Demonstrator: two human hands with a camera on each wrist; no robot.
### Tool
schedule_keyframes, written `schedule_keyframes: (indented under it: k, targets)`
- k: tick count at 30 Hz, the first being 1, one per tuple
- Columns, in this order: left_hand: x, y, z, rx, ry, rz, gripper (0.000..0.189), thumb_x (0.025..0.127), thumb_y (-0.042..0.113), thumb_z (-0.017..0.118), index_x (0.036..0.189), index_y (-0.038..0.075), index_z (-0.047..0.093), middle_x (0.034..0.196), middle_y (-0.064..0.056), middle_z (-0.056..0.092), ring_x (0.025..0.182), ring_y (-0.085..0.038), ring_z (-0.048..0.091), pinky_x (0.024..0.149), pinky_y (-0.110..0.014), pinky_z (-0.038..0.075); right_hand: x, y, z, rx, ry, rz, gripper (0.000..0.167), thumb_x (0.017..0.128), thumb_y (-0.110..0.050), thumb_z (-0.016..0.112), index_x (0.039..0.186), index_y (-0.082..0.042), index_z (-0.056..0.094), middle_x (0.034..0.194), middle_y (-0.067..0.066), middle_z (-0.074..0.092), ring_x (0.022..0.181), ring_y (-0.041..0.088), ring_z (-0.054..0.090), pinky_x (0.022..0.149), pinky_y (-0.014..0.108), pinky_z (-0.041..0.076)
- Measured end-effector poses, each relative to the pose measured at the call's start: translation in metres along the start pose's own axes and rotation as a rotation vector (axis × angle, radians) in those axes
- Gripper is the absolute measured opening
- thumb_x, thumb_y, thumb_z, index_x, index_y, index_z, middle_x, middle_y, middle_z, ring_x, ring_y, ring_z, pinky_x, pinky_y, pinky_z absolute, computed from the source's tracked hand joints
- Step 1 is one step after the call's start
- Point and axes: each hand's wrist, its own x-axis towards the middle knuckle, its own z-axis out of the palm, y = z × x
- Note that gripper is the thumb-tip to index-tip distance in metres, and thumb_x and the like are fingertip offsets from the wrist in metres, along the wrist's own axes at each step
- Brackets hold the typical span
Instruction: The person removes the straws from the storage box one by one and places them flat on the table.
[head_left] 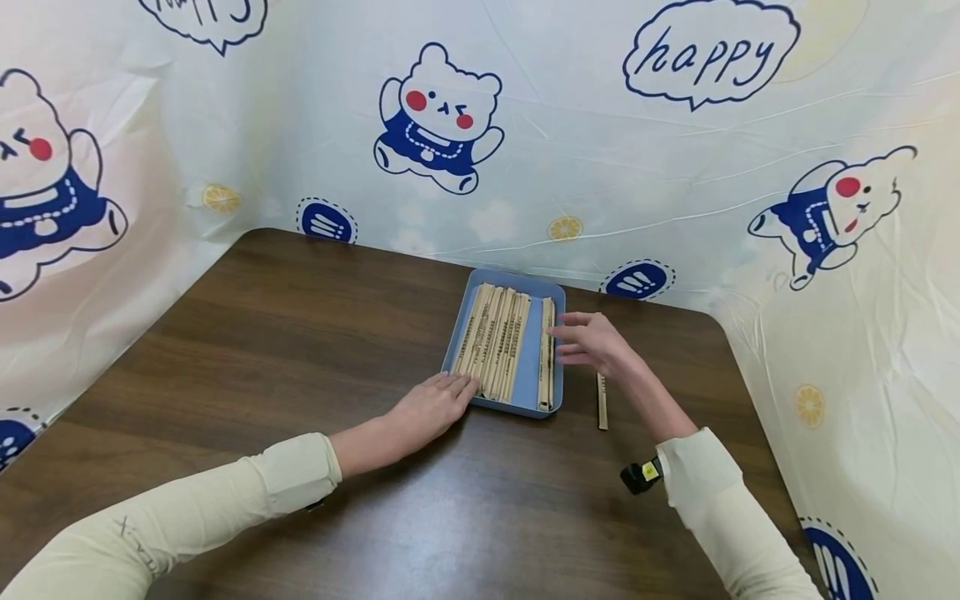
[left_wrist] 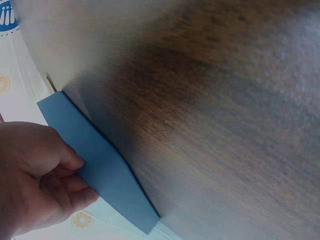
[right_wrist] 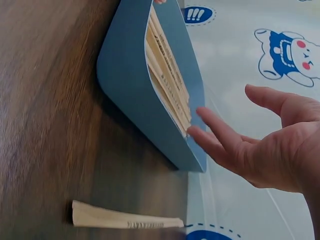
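A shallow blue tray point(head_left: 534, 342) sits on the table, holding a row of slim tan paper-wrapped sticks point(head_left: 491, 342) with printed lettering. Apart from that row, a few more wrapped sticks point(head_left: 546, 354) lie along the right wall. My left hand point(head_left: 427, 408) grips the rim at the tray's near left corner; its thumb and curled fingers meet the wall point(left_wrist: 107, 160) in the left wrist view. Over the right rim, my right hand point(head_left: 596, 343) spreads its fingers and holds nothing. One loose wrapped stick point(right_wrist: 125, 218) lies on the table right of the tray, partly hidden by that hand in the head view.
The brown wooden table point(head_left: 300, 333) meets a printed cloth backdrop point(head_left: 555, 150) at the back and both sides. A small black device point(head_left: 640, 477) is strapped at the right sleeve's cuff.
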Motion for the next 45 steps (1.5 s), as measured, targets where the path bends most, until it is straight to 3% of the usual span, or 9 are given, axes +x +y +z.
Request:
schedule_keyframes:
  k: [12,23,30,36,45]
  targets:
    - [0.0,0.0,0.0,0.006,0.01,0.002,0.042,0.094,-0.001,0.066,0.135,-0.004,0.057,0.133,-0.02,0.06,0.121,-0.029,0.06,0.1,-0.04,0.05,0.009,-0.003,0.016,-0.026,-0.016,0.081,0.076,0.098,-0.017,0.065,0.157,0.002,0.02,0.154,0.025,0.032,0.134,0.049,0.04,0.104,0.05,0.044]
    - [-0.001,-0.001,0.001,0.006,0.045,0.005,0.04,0.094,-0.002,0.066,0.133,-0.005,0.057,0.131,-0.02,0.062,0.12,-0.03,0.061,0.099,-0.039,0.05,0.013,-0.004,0.026,-0.039,-0.021,0.075,0.082,0.1,-0.02,0.063,0.158,0.002,0.009,0.163,0.022,0.012,0.139,0.055,0.024,0.109,0.055,0.037]
    - [-0.001,0.0,0.001,0.001,0.036,0.004,0.04,0.095,-0.002,0.065,0.134,-0.005,0.057,0.131,-0.02,0.061,0.12,-0.03,0.06,0.1,-0.039,0.05,0.017,-0.002,0.031,-0.135,0.003,0.088,0.081,0.1,-0.021,0.061,0.158,0.003,0.009,0.162,0.024,0.015,0.135,0.054,0.033,0.108,0.057,0.037]
    - [0.0,0.0,0.001,0.003,0.016,-0.004,0.041,0.095,-0.003,0.064,0.135,-0.005,0.056,0.133,-0.02,0.06,0.122,-0.029,0.059,0.101,-0.039,0.049,0.018,-0.003,0.033,-0.104,0.004,0.092,0.082,0.101,-0.021,0.059,0.158,0.003,0.004,0.162,0.023,0.015,0.136,0.053,0.034,0.108,0.054,0.039]
    - [-0.001,-0.001,0.003,0.016,0.068,0.007,0.038,0.095,-0.002,0.064,0.133,-0.005,0.058,0.13,-0.02,0.062,0.119,-0.029,0.061,0.1,-0.039,0.05,0.022,0.0,0.034,-0.074,-0.001,0.103,0.076,0.103,-0.019,0.056,0.157,0.006,0.008,0.161,0.024,0.016,0.137,0.05,0.034,0.108,0.051,0.04]
